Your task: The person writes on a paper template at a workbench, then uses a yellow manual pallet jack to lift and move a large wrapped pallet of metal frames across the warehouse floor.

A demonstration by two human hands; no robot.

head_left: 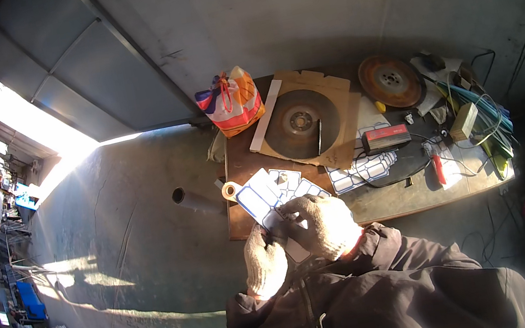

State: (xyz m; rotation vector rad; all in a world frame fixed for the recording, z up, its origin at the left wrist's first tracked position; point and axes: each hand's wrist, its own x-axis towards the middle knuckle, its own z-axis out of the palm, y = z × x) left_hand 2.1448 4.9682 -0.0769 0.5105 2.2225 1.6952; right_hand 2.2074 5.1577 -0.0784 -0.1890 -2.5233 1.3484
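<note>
Both my hands wear pale knit work gloves. A strip of white, blue-bordered labels (255, 195) lies between them at the table's front edge. My left hand (266, 265) is closed on the lower end of the strip, its thumb pointing up along it. My right hand (326, 224) bends over the strip from the right with its fingers drawn together at the paper. The fingertips of both hands are dark and partly in shadow. More blue-bordered labels (290, 183) lie just beyond my right hand. A small paper roll (231, 190) sits beside the strip's upper left.
On the wooden table (422, 195) lie a large disc (301, 122) on cardboard (335, 98), a rusty disc (391, 81), a red-and-grey box (386, 137), cables and a red-handled tool (438, 168). A colourful bag (231, 103) stands at the back left. A dark tube (195, 200) is left of the table.
</note>
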